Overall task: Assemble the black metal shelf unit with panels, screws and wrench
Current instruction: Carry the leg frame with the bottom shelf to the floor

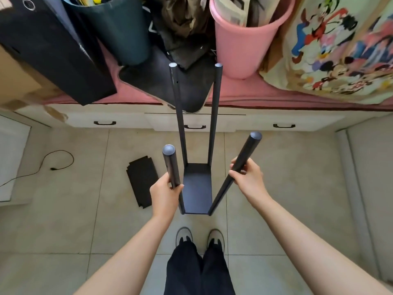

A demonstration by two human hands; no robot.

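The black metal shelf unit stands upright on the tiled floor in front of me, with one black panel [197, 188] fixed low between four round posts. My left hand [164, 193] grips the near left post [171, 165] below its capped top. My right hand [247, 176] grips the near right post [244, 158], which leans outward to the right. The two far posts [178, 116] [214, 116] rise straight toward the bed. A stack of loose black panels [143, 180] lies flat on the floor to the left of the unit. No screws or wrench show.
A bed edge with drawers [191, 122] runs across behind the unit, carrying a pink bucket [242, 47], a dark bin [119, 33], black boxes and a cartoon-print blanket [340, 45]. A black cable [53, 165] lies on the floor at left. My feet [200, 237] stand just behind the unit.
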